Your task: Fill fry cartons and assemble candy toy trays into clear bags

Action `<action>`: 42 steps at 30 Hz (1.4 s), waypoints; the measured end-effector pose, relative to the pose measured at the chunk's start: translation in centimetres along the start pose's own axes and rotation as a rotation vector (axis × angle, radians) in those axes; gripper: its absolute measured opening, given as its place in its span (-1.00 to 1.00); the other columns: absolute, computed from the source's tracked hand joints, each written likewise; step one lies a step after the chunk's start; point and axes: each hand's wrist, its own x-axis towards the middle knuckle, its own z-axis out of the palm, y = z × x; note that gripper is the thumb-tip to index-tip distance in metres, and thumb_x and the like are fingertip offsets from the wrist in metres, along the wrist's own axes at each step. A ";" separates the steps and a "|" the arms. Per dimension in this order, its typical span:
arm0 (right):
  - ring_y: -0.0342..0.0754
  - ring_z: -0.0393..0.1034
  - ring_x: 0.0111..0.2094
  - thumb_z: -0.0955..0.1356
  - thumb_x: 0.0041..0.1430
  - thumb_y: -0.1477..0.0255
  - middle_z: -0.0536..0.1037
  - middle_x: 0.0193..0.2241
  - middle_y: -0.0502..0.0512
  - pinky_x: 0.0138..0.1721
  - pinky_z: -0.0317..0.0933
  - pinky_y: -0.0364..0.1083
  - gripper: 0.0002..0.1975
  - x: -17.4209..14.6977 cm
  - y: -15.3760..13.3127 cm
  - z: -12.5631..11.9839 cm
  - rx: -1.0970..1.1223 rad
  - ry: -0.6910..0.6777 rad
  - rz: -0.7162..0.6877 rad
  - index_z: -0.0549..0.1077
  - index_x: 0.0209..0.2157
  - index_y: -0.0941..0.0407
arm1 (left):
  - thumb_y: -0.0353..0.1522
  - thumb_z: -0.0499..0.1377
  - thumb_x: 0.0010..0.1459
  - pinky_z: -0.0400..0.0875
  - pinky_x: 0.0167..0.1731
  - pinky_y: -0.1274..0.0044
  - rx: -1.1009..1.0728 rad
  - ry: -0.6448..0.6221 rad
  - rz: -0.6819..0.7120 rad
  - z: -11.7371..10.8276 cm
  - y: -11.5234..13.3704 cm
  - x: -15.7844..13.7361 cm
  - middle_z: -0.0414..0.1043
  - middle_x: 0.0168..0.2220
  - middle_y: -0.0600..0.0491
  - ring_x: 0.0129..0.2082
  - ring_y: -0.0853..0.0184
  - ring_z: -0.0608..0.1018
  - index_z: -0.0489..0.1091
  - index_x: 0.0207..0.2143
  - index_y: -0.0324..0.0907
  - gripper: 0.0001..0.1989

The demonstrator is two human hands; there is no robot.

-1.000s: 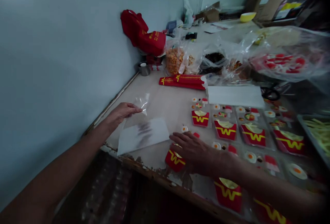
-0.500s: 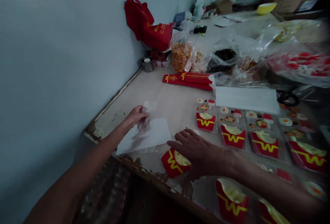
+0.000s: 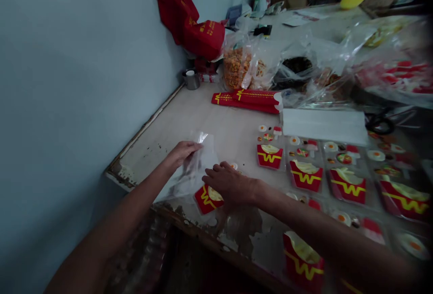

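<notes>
My left hand (image 3: 184,152) pinches the edge of a clear plastic bag (image 3: 208,143) near the table's left corner. Under the bag lies a white sheet (image 3: 171,188), partly covered by it. My right hand (image 3: 230,183), fingers stretched out, lies over a red fries carton (image 3: 204,200) with a yellow W and pale fries. The hand hides part of that carton, and a small fried-egg piece (image 3: 233,166) shows just beyond the fingers. The carton sits at the bag's near right side; whether it is inside the bag I cannot tell.
Rows of similar carton sets (image 3: 306,176) with small food pieces lie to the right. Flat red cartons (image 3: 246,101), a white stack (image 3: 323,125) and filled clear bags (image 3: 237,66) stand behind. A metal cup (image 3: 191,80) is by the wall; the worn table edge (image 3: 189,231) runs in front.
My right hand and the carton under it have moved left, closer to the bag. My left hand has shifted slightly right with the bag, whose edge now stands up more.
</notes>
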 end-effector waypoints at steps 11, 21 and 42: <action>0.21 0.27 0.08 0.51 -0.10 0.08 0.43 0.09 0.28 0.15 0.07 0.15 -0.03 -10.4 -1.2 -4.7 0.053 0.165 0.187 0.20 0.28 0.17 | -0.20 0.49 -0.30 0.30 -0.31 0.52 0.039 -0.004 0.084 1.1 3.9 -3.8 0.52 -0.44 0.05 -0.40 0.36 0.47 0.57 -0.45 -0.19 -0.65; 0.35 0.22 0.07 0.46 0.02 0.17 0.40 0.11 0.35 0.03 0.10 0.22 -0.09 -17.1 0.8 -8.2 -0.335 0.492 0.723 0.10 0.32 0.17 | -0.20 0.50 -0.30 0.21 -0.45 0.51 0.327 -0.092 0.244 7.4 6.2 -7.7 0.48 -0.52 0.06 -0.51 0.37 0.41 0.52 -0.52 -0.20 -0.66; 0.27 0.18 0.10 0.50 -0.02 0.23 0.39 0.14 0.29 0.14 0.00 0.18 -0.07 -15.3 -0.2 -4.3 -0.237 0.448 0.714 0.11 0.32 0.20 | -0.40 0.49 -0.28 0.35 -0.37 0.55 0.055 -0.398 0.126 9.4 6.4 -4.4 0.43 -0.50 0.14 -0.49 0.45 0.44 0.53 -0.21 -0.21 -0.52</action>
